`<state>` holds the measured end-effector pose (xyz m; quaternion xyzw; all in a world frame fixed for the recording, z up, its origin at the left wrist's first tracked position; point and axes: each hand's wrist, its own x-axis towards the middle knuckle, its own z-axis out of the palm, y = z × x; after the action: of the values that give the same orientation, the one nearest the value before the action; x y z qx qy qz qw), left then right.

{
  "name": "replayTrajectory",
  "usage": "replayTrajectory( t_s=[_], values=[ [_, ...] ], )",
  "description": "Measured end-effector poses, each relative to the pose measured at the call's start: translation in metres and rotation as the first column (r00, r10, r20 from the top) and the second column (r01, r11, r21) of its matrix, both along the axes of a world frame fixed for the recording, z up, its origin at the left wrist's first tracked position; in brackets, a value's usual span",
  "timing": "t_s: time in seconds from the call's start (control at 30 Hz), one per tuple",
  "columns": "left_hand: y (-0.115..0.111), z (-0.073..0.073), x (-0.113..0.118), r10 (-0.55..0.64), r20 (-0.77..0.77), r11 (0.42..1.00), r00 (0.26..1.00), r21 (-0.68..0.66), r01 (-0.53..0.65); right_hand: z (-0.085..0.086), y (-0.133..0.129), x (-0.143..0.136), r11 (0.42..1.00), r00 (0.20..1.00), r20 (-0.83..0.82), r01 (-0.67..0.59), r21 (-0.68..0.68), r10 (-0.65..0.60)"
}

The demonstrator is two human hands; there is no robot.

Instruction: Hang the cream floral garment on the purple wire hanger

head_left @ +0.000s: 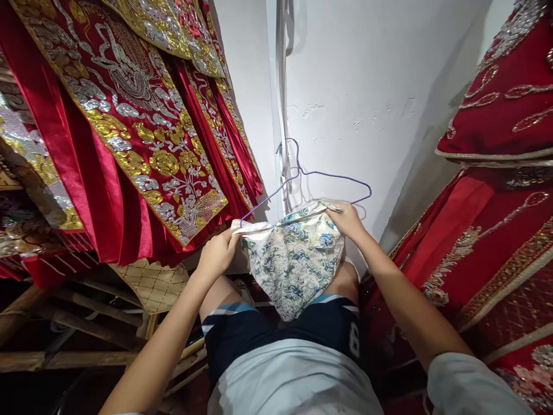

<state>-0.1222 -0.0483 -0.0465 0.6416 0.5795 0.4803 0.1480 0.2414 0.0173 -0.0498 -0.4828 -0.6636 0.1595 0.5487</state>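
A patterned cloth (294, 259), white with blue and green flowers, is stretched between my two hands and hangs down over my lap. My left hand (218, 253) pinches its upper left corner, beside the lower left end of a purple wire hanger (334, 176). At the upper right corner, my right hand (347, 221) grips the cloth edge with the thumb on top. The hanger hangs by its hook from a narrow white strip on the wall. Its lower bar is partly hidden behind the cloth. Whether the cloth is attached to the hanger I cannot tell.
Red garments with gold and silver embroidery (164, 144) hang at the left. More red beaded garments (496, 230) hang close on the right. A white wall (354, 86) stands ahead. Bamboo poles (86, 360) and a cream quilted cloth (151, 282) lie low on the left.
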Motion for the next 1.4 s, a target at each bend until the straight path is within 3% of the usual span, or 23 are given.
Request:
replayTrajectory(
  t_s=[0.07,0.17,0.37,0.53,0.63,0.73,0.87,0.97,1.1,1.23,1.33,1.4],
  values=[
    [0.005,0.007,0.009,0.021,-0.108,0.998,0.994,0.064,-0.014,0.004,-0.004,0.002,0.998,0.998,0.028,0.061,0.024,-0.062],
    [0.011,0.023,0.024,-0.005,-0.24,0.977,0.971,0.206,0.056,0.005,-0.009,-0.001,0.991,0.991,0.043,0.127,0.038,-0.129],
    [0.029,0.057,0.058,0.039,-0.369,0.924,0.929,0.368,0.107,-0.005,-0.021,-0.024,0.998,0.998,0.008,0.057,-0.038,-0.057],
    [0.039,0.068,0.064,0.07,-0.539,0.963,0.84,0.255,0.084,-0.013,-0.029,-0.037,0.996,0.998,0.031,0.049,-0.07,-0.047],
    [0.034,0.075,0.052,0.098,-0.625,0.994,0.775,0.105,-0.041,-0.014,-0.032,-0.036,0.993,0.994,0.07,0.093,-0.072,-0.088],
    [0.025,0.081,0.036,0.114,-0.707,0.986,0.698,-0.009,-0.169,-0.013,-0.034,-0.034,0.984,0.982,0.114,0.161,-0.077,-0.151],
    [0.017,0.081,0.033,0.126,-0.782,0.986,0.611,0.028,-0.167,-0.011,-0.037,-0.039,0.978,0.977,0.116,0.19,-0.091,-0.179],
    [0.018,0.074,0.052,0.214,-0.752,0.977,0.624,0.158,-0.144,-0.012,-0.038,-0.05,0.976,0.979,0.111,0.184,-0.114,-0.172],
    [0.031,0.065,0.079,0.307,-0.65,0.931,0.695,0.358,-0.076,-0.018,-0.04,-0.06,0.983,0.987,0.08,0.148,-0.112,-0.139],
    [0.047,0.062,0.072,0.281,-0.588,0.906,0.759,0.423,-0.008,-0.021,-0.043,-0.05,0.999,1.0,-0.018,0.021,0.041,-0.02],
    [0.055,0.062,0.054,0.252,-0.572,0.904,0.78,0.427,0.022,-0.013,-0.043,-0.031,0.97,0.979,-0.127,0.179,0.166,-0.159],
    [0.058,0.062,0.046,0.224,-0.57,0.902,0.791,0.429,0.054,-0.005,-0.042,-0.02,0.933,0.942,-0.143,0.325,0.157,-0.304]
  ],
)
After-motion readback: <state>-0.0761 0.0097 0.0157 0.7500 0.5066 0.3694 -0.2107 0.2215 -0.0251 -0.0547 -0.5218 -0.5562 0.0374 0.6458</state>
